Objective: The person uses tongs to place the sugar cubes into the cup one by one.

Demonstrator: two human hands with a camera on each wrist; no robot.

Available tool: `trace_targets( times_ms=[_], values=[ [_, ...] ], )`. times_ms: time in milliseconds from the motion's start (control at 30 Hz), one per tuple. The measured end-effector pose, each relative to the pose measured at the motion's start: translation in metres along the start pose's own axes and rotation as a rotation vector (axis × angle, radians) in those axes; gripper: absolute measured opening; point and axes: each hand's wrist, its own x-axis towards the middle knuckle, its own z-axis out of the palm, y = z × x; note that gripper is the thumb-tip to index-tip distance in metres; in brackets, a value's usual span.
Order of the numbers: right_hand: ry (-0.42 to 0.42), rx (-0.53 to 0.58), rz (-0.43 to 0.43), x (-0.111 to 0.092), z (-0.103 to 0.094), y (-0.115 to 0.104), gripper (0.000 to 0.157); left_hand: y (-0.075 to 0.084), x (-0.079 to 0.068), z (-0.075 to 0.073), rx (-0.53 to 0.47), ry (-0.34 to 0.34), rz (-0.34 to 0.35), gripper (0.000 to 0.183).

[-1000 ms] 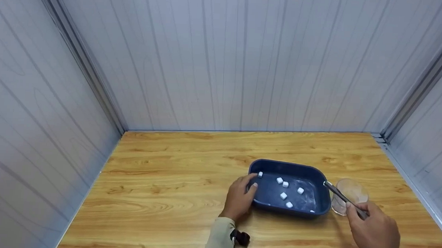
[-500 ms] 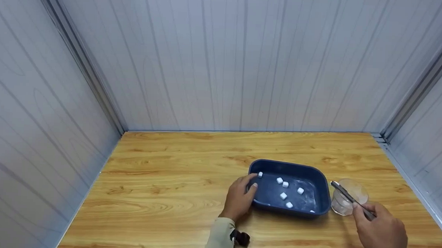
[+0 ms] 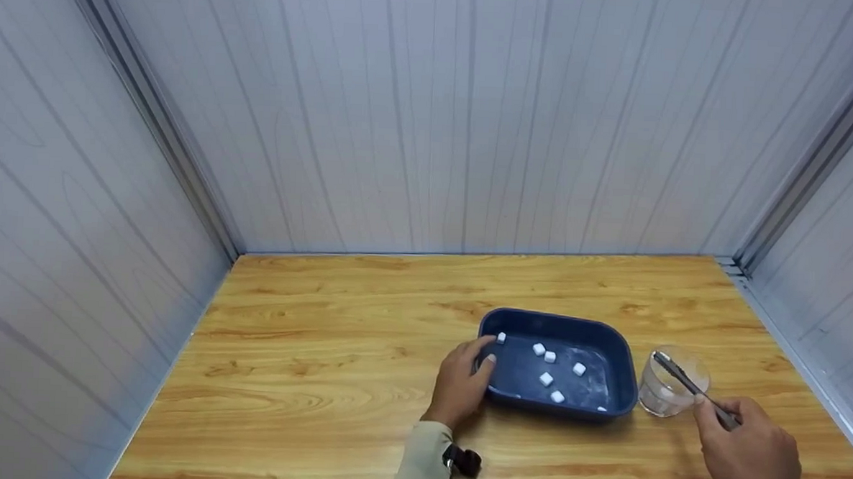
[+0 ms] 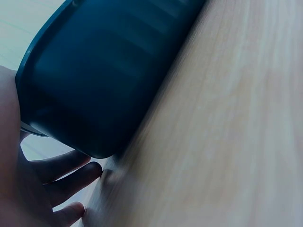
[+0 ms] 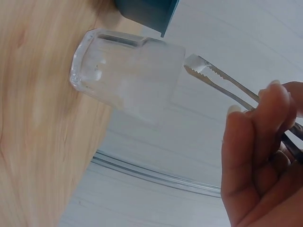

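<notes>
My left hand [image 3: 461, 381] holds the left end of a dark blue rectangular tray [image 3: 518, 377], thumb and a finger over its rim. In the left wrist view several fingers [image 4: 71, 184] lie along the outside of the tray's end. Several small white cubes [image 3: 546, 379] are scattered over the tray's floor. My right hand [image 3: 752, 452] grips slim metal tongs [image 3: 687, 380] with toothed tips. Between those tips sits one white cube [image 5: 195, 62], right at the mouth of a clear drinking glass [image 5: 128, 75]. The glass stands upright beside the tray's right end.
The wood-grain table [image 3: 335, 351] carries the tray and glass on its right half. Pale panel walls [image 3: 431, 124] close it in at the back and both sides. A dark wrist device [image 3: 463, 461] sits at the left sleeve.
My right hand has moved right with the tongs, carrying the tips from the tray's right rim to over the glass. My left hand and the tray have stayed in place.
</notes>
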Motion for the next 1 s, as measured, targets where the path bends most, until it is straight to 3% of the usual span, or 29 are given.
trace_targets(
  times_ms=[600, 833, 1000],
  values=[
    [-0.051, -0.012, 0.051, 0.004, 0.006, 0.011, 0.033, 0.001, -0.003, -0.002, -0.015, -0.007, -0.001, 0.034],
    [-0.038, -0.019, 0.020, 0.008, 0.010, 0.012, 0.026, 0.000, -0.002, -0.001, -0.016, -0.005, 0.002, 0.034],
    [-0.013, -0.029, -0.050, 0.013, 0.012, 0.011, 0.020, -0.001, -0.002, -0.001, -0.010, 0.005, 0.013, 0.034]
  ],
)
